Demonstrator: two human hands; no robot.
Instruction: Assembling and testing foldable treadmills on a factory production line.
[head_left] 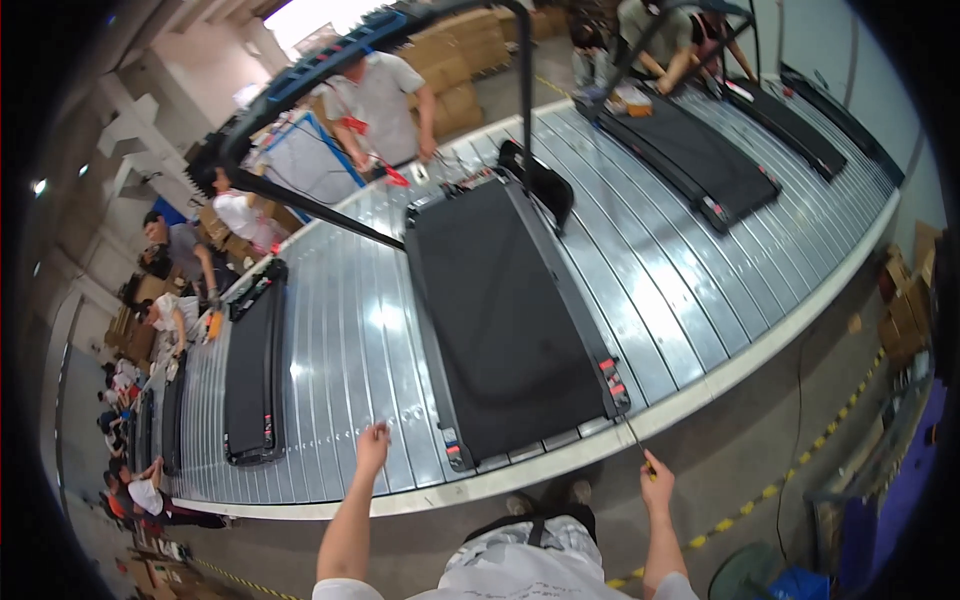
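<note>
— Where the treadmill (510,320) lies flat on the slatted metal conveyor (340,350), what sits at its near end?

— Item one: right hand (657,487), fingers closed around a thin rod-like tool (634,440); tip near the treadmill's right rear corner.

— And the other?

— Item two: left hand (372,446), raised over the conveyor edge near the left rear corner, fingers pinched together; whether they grip anything, cannot tell.

— Neighbouring stock?

— A second flat treadmill (254,365) to the left; workers (380,100) across the line.

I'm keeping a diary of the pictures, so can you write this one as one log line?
left hand: near treadmill rear, pinching something tiny | right hand: holds thin tool toward rear corner | conveyor: more treadmills
</note>
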